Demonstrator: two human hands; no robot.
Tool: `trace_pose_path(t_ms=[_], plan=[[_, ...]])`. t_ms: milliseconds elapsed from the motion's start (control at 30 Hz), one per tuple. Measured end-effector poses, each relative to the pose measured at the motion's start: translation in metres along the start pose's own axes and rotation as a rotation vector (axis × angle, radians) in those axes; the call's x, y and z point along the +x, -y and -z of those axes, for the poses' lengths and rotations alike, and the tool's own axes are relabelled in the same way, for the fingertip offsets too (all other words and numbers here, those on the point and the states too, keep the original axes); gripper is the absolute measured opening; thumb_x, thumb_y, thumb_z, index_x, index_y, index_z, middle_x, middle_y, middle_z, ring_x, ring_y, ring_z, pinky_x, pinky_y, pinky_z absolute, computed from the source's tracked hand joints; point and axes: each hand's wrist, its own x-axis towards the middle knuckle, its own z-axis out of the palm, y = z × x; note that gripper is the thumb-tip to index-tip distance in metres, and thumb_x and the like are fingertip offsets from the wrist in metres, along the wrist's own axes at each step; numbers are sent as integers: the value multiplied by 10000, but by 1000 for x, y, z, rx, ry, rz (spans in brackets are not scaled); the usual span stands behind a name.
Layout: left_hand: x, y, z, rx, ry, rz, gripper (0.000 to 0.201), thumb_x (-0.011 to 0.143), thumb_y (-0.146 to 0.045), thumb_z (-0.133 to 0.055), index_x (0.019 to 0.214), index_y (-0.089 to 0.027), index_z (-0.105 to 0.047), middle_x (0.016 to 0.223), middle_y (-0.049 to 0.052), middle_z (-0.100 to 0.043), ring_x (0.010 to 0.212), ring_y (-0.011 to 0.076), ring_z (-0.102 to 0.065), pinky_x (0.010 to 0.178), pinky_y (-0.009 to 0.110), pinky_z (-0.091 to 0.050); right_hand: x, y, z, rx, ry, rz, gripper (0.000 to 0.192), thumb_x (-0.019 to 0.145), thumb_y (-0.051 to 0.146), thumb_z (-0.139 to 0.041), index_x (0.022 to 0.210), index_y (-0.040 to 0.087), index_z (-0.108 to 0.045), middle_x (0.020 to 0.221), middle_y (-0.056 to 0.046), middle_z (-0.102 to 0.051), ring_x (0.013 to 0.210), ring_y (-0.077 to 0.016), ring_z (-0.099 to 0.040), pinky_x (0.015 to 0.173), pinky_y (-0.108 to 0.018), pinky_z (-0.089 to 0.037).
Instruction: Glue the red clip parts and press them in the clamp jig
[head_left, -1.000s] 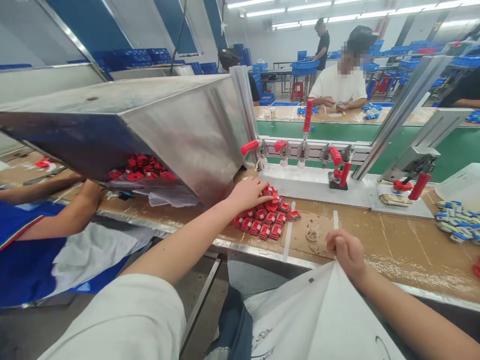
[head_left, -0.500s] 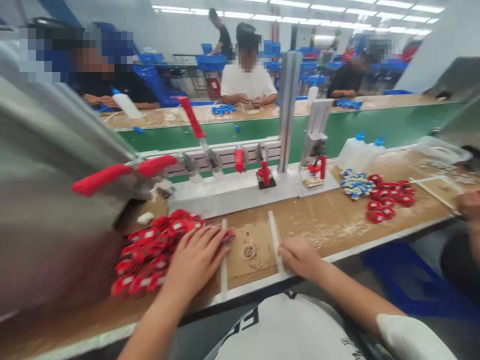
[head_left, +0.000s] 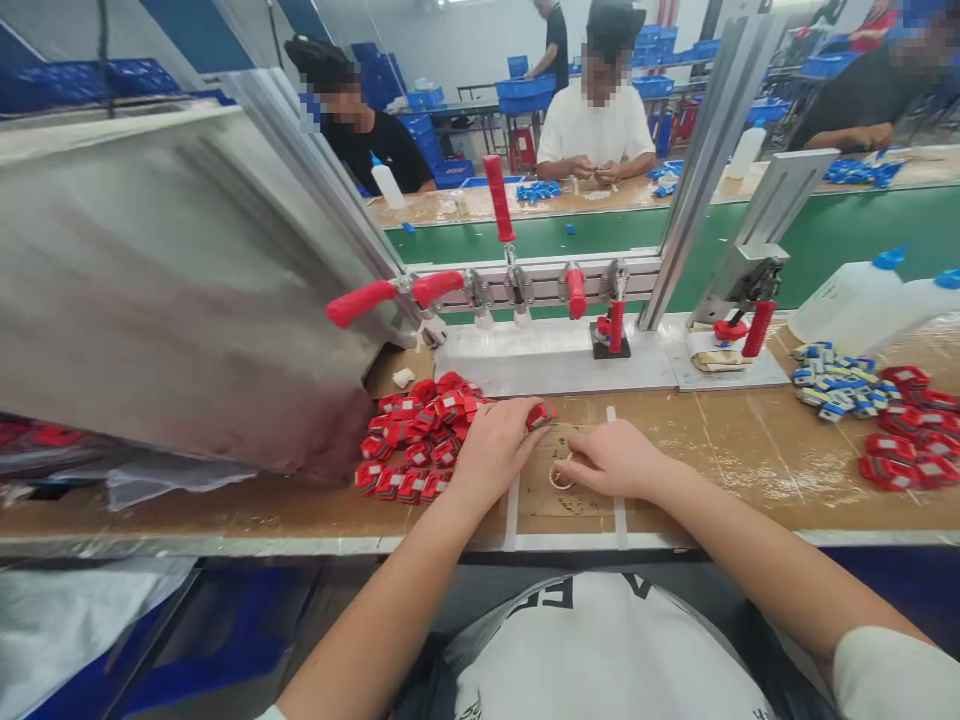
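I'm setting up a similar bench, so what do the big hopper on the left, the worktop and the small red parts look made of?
The hopper looks like brushed sheet metal, probably stainless steel: grey, with streaky dull reflections. The worktop seems wood or fibreboard: brown, matt, scuffed, with a metal front edge. The small red parts by the left hand look like moulded plastic, glossy, with pale inserts.

Factory hall, pale rear wall (head_left: 480, 40) with blue panels. Brown tabletop (head_left: 750, 450) in foreground; green conveyor belt (head_left: 862, 225) beyond it, second worktable (head_left: 465, 205) behind. Large steel hopper (head_left: 172, 280) at left. Slanted aluminium posts (head_left: 705, 150) rise from bench. Blue crates (head_left: 525, 92) stacked at back; seated workers opposite.
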Motion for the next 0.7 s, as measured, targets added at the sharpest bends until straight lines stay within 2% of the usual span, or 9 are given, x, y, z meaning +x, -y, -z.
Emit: trace_pose_path(t_ms=[133,200,233,333,467,567,700], plan=[[25,-19,-44,-776,-165,319,408,1013,-444,-561,1355,-224,-593,1213,89,-709,1031,201,-692,930,349,-556,-5,-18,9,92,-147,-110,456,1071,509,-417,771,199,-564,733,-21,-654,673,-158,-536,612,-272,-238],[39,-22,-67,-1061,-207,458,458,986,-474,-588,1365,-216,-590,1190,84,-713,939,173,-704,829,308,-590,-6,-22,11,97,-133,-78,455,1069,499,-429,752,197,-553,718,-14,-647,657,-152,-518,609,-269,-240],[45,-20,-76,-1128,-217,506,482,959,-472,-628,1361,-207,-595,1177,86,-717,900,163,-702,779,289,-596,-5,-22,10,86,-102,-44,453,1062,499,-450,742,196,-556,718,-14,-653,649,-152,-515,604,-272,-233],[52,-7,-89,-1103,-214,550,518,871,-389,-751,1324,-172,-624,1145,102,-734,860,157,-695,730,268,-594,1,-13,2,23,0,57,433,1050,477,-494,740,192,-599,745,-31,-691,651,-160,-542,600,-292,-214],[42,9,-86,-873,-193,455,409,837,-273,-789,1218,-163,-688,1166,123,-733,953,193,-706,883,329,-587,6,-3,-11,-23,38,152,367,1062,375,-484,797,190,-658,803,-45,-728,715,-175,-605,625,-305,-239],[35,12,-83,-720,-139,382,377,849,-243,-774,1220,-202,-713,1220,109,-708,986,209,-705,883,338,-586,7,-2,-13,-66,42,191,359,1063,360,-478,808,187,-663,805,-50,-727,729,-180,-612,631,-307,-252],[33,9,-83,-654,-104,353,400,865,-188,-742,1261,-221,-705,1251,94,-696,1023,213,-705,880,329,-587,10,1,-6,-138,36,221,348,1047,308,-473,773,180,-646,777,-56,-711,713,-177,-592,627,-309,-244]])
